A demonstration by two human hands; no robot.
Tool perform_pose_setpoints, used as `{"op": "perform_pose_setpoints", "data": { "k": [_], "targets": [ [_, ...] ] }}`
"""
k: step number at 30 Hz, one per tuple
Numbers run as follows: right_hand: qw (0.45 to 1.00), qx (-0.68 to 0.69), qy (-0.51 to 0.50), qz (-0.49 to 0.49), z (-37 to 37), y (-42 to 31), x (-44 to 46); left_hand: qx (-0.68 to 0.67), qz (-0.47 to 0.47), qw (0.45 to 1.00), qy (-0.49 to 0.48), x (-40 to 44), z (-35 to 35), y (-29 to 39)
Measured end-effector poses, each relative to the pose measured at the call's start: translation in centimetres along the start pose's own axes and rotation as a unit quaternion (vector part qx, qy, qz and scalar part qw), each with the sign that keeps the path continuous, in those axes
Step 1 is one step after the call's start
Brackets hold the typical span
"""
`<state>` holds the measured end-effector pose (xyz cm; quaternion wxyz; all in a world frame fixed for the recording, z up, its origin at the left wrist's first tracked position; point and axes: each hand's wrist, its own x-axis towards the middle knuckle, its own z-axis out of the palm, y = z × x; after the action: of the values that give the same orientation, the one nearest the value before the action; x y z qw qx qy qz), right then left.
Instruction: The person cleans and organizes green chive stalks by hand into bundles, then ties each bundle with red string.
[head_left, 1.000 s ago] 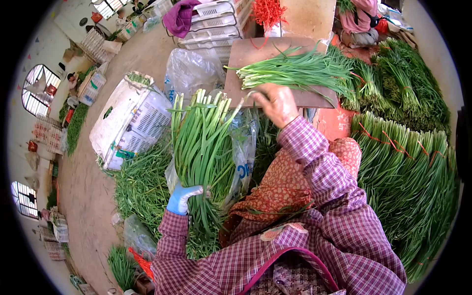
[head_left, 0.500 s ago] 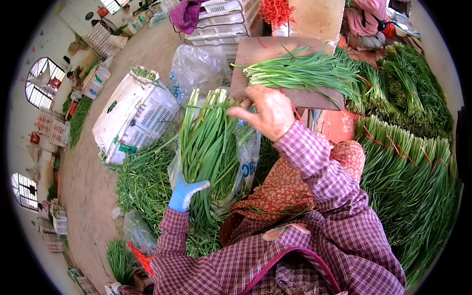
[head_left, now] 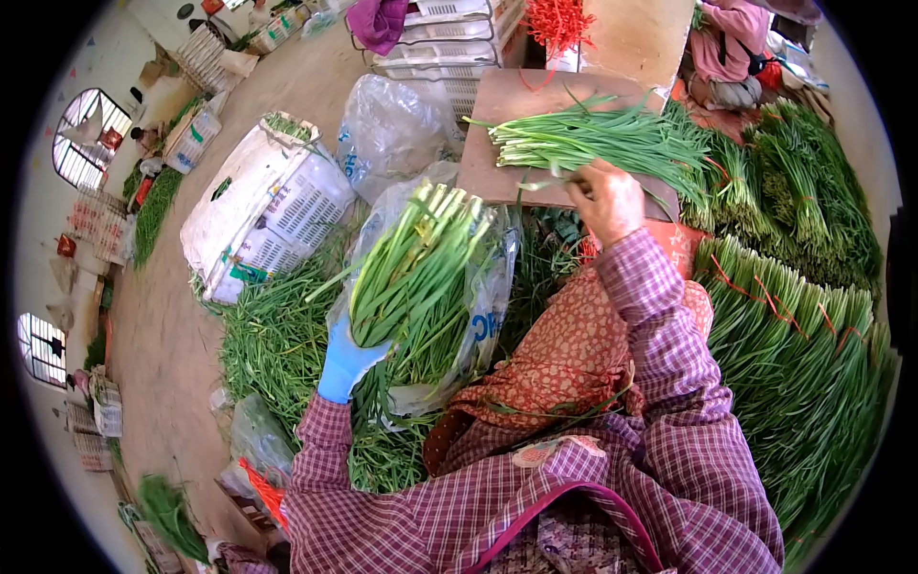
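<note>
My left hand, in a blue and white glove, is wrapped round a loose bunch of garlic chives, its pale stem ends pointing up and away. The bunch lies over a clear plastic bag with blue print. My bare right hand is closed in a pinch on a thin, pale chive stalk at the near edge of a brown board. Just beyond it, a pile of chives lies on that board, stems to the left.
Tied chive bundles stand stacked at right. Loose greens cover the floor at left, beside a white crate. Red ties hang near stacked baskets. Another person in pink sits at far right.
My right hand has left the bunch and moved right and slightly nearer, now with a thin stalk. The held bunch tilts more rightward. A green bunch at lower left has shifted left, blurred.
</note>
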<state>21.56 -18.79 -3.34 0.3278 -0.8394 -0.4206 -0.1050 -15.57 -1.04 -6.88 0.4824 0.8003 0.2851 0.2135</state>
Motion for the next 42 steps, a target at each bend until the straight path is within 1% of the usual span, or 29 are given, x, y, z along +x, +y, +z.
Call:
{"op": "perform_pose_setpoints", "data": {
  "k": [2,3,5,6,7,8,9,10,11,12,13,14,16,18,19,21,25,27,28,30,31,32,34,35,36,38,39,40,42],
  "targets": [
    [0.978,-0.148,-0.144,0.010,-0.6,1.6,-0.5,0.056,0.006,0.998,0.020,-0.1,-0.5,-0.8],
    [0.978,-0.147,-0.145,0.010,-0.7,1.1,-0.9,0.070,-0.036,0.997,-0.012,0.1,-0.8,-0.9],
    [0.980,-0.118,-0.158,-0.038,-1.3,-1.1,-1.9,0.070,-0.039,0.997,0.002,0.3,-0.6,-0.2],
    [0.990,-0.073,-0.087,-0.088,-1.4,-2.6,-2.2,0.069,-0.043,0.997,0.015,0.3,-0.4,0.1],
    [0.992,0.004,-0.072,-0.103,-1.2,-4.3,-1.8,0.070,-0.044,0.996,0.015,0.3,-0.2,0.3],
    [0.989,0.027,-0.012,-0.144,-0.8,-6.0,-1.9,0.099,-0.027,0.994,0.023,0.6,-0.1,0.6],
    [0.986,0.041,-0.002,-0.163,-0.3,-7.5,-1.8,0.128,-0.008,0.991,0.032,0.8,0.0,0.8],
    [0.980,0.095,0.007,-0.174,0.6,-8.8,-1.7,0.129,-0.007,0.991,0.031,0.9,0.1,0.5],
    [0.983,0.105,-0.029,-0.145,1.0,-10.0,-1.6,0.172,0.028,0.983,0.053,1.1,0.2,-0.1],
    [0.990,0.061,-0.057,-0.116,0.7,-11.3,-1.6,0.215,0.061,0.972,0.075,1.2,0.3,-0.3],
    [0.992,0.064,-0.036,-0.104,1.3,-12.0,-1.6,0.206,0.052,0.972,0.101,1.2,0.7,0.4],
    [0.993,0.068,-0.016,-0.092,1.8,-12.3,-1.6,0.207,0.052,0.972,0.102,1.2,0.7,0.4],
    [0.994,0.076,-0.017,-0.081,2.4,-12.7,-1.4,0.276,0.104,0.944,0.147,1.3,0.7,0.5],
    [0.994,0.084,-0.017,-0.067,2.6,-12.7,-1.2,0.307,0.112,0.933,0.151,1.3,0.6,1.5],
    [0.992,0.112,-0.012,-0.061,2.7,-12.7,-1.2,0.338,0.118,0.921,0.155,1.4,0.5,2.2],
    [0.983,0.173,0.003,-0.053,3.3,-12.6,-1.0,0.335,0.136,0.917,0.168,1.9,0.6,3.1],
    [0.985,0.162,0.007,-0.053,4.0,-11.9,-0.7,0.378,0.176,0.889,0.188,2.6,-0.3,4.0],
    [0.990,0.122,0.023,-0.069,3.9,-11.2,-0.5,0.425,0.203,0.861,0.190,2.8,-1.0,4.2],
    [0.990,0.121,0.022,-0.068,3.9,-10.5,-0.4,0.425,0.203,0.862,0.189,2.9,-1.3,4.2],
    [0.990,0.100,0.048,-0.083,4.1,-8.8,-0.2,0.477,0.156,0.847,0.177,3.0,-1.8,4.7],
    [0.992,0.087,0.045,-0.074,3.9,-7.9,-0.2,0.481,0.123,0.852,0.167,3.0,-1.8,5.5],
    [0.992,0.086,0.057,-0.069,3.5,-6.9,-0.2,0.481,0.122,0.852,0.166,3.0,-2.0,5.3],
    [0.997,0.040,0.062,-0.028,3.3,-4.2,0.1,0.467,0.208,0.835,0.201,3.2,-2.8,4.5],
    [0.998,0.024,0.059,-0.015,2.8,-2.6,0.0,0.444,0.232,0.837,0.218,3.4,-3.1,3.9],
    [0.998,0.009,0.057,-0.003,2.1,-1.1,-0.3,0.444,0.232,0.837,0.218,3.3,-3.3,3.6],
    [0.998,-0.056,0.023,0.017,1.9,1.3,-1.0,0.419,0.152,0.866,0.229,3.2,-3.8,2.8],
    [0.992,-0.118,-0.049,0.020,1.4,1.5,-1.4,0.400,0.167,0.868,0.242,3.8,-3.9,2.4],
    [0.992,-0.117,-0.050,0.020,1.5,1.1,-1.9,0.401,0.166,0.868,0.241,3.7,-3.9,2.1],
    [0.979,-0.130,-0.154,0.010,1.6,-0.4,-2.8,0.418,0.163,0.859,0.247,3.6,-3.3,2.7]
  ]
}}
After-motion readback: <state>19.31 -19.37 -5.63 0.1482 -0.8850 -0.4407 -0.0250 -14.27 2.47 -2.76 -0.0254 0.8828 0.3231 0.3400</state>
